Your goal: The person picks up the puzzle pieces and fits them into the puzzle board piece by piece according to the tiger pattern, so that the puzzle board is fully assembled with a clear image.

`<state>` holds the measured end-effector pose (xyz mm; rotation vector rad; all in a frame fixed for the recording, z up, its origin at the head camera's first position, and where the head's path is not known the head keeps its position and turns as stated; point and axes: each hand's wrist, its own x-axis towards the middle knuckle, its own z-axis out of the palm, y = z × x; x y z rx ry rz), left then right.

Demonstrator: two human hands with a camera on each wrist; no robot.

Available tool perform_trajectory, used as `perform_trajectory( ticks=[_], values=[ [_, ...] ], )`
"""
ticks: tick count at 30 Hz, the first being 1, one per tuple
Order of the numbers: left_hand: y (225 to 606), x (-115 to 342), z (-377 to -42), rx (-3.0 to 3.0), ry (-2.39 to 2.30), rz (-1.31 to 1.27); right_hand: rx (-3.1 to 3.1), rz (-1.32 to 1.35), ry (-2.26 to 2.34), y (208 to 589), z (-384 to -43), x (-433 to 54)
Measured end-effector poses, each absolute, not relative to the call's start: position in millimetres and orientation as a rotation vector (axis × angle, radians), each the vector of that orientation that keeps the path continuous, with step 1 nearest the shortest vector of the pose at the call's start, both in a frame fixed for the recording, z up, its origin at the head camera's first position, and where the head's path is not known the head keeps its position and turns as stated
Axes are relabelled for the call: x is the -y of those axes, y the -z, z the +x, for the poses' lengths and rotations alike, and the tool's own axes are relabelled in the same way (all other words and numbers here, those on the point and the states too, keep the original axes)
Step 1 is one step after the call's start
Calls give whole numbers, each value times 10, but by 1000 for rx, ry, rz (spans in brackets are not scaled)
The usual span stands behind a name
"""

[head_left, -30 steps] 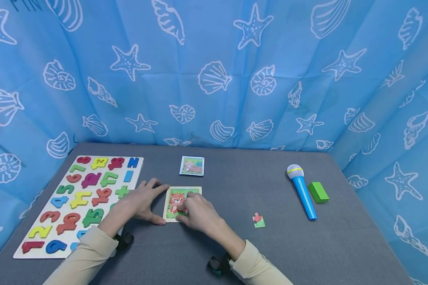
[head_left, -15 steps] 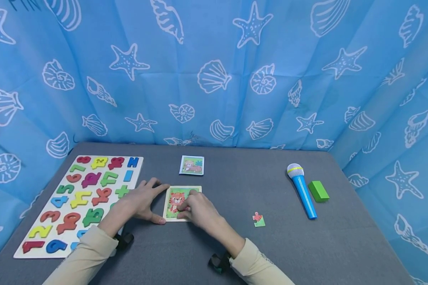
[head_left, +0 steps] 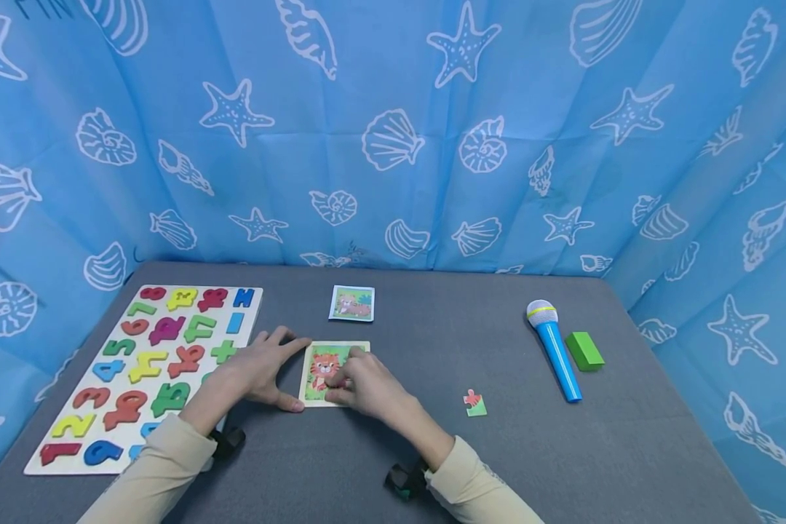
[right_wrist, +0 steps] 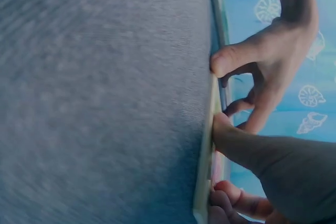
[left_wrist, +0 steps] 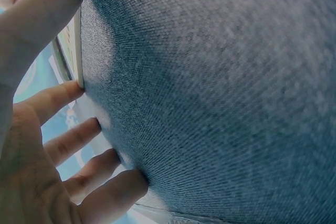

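Note:
A small framed tiger jigsaw puzzle (head_left: 319, 371) lies on the grey table in front of me. My left hand (head_left: 262, 370) steadies its left side, thumb at the near left corner and index fingertip at the far left corner, the other fingers spread. Over the puzzle's right half, my right hand (head_left: 370, 386) bends its fingers and thumb onto a puzzle piece, which they mostly cover. In the right wrist view a bit of pink (right_wrist: 215, 166) shows between thumb and fingers. One loose puzzle piece (head_left: 474, 403), red and green, lies to the right.
A white number board (head_left: 252, 309) with coloured numerals is at left, partly under the left forearm. Behind the puzzle lies a small picture card (head_left: 353, 303). A blue toy microphone (head_left: 557, 356) and a green block (head_left: 585, 351) are at right. A blue curtain (head_left: 393, 196) hangs behind.
Both hands stay at the puzzle almost unmoved; the right fingers shift only very slightly on it. The loose piece and the other objects keep their places.

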<state>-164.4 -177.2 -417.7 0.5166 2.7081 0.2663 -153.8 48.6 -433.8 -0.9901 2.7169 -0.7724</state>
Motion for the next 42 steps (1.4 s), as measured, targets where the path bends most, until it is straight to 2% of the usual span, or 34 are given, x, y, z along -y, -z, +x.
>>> perform_trajectory(
  ticks=[12,26,42],
  values=[
    [4197,1771,-1659,-2698,-255,505,-2692,-895,712,4162,-1547,-675],
    [4215,1789,-1657,-2710,-268,503,-2804,-678,612,3971,-1527,-1386],
    [4213,1778,-1655,-2715,-263,508,-2830,-588,496,3855,-1399,-2115]
  ],
)
